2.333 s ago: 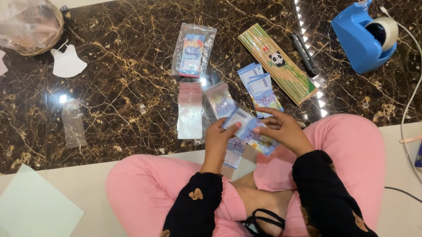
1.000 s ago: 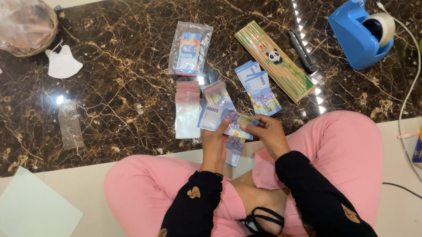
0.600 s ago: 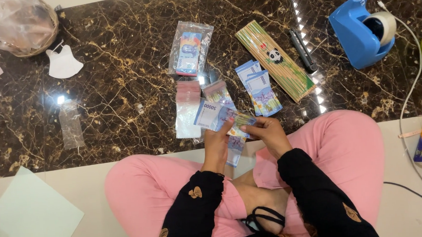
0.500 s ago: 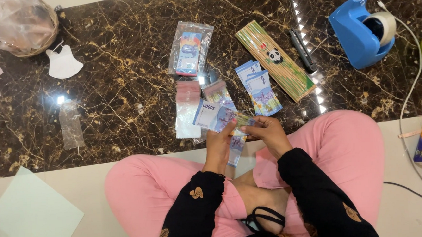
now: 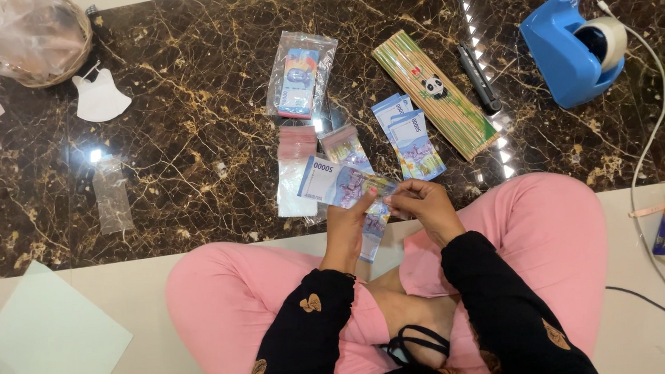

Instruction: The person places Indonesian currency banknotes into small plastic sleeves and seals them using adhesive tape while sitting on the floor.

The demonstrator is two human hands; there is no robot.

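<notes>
From my remote seat I see, at far left, a pale green sheet of paper lying on the cream floor, with a small empty clear plastic sleeve above it on the dark gold-veined marble floor. Toward the middle, a sealed clear bag holding a blue banknote bundle lies flat, seemingly packed already, and empty clear sleeves with red strips lie below it. The left hand pinches the near end of a blue paper banknote, held just above the floor over the knees; the right hand, fingers curled, pinches its other end. A loose fan of blue banknotes beside them looks unpacked, as I judge it. Farther right lie a green striped bamboo pouch with a panda and a blue tape dispenser.
</notes>
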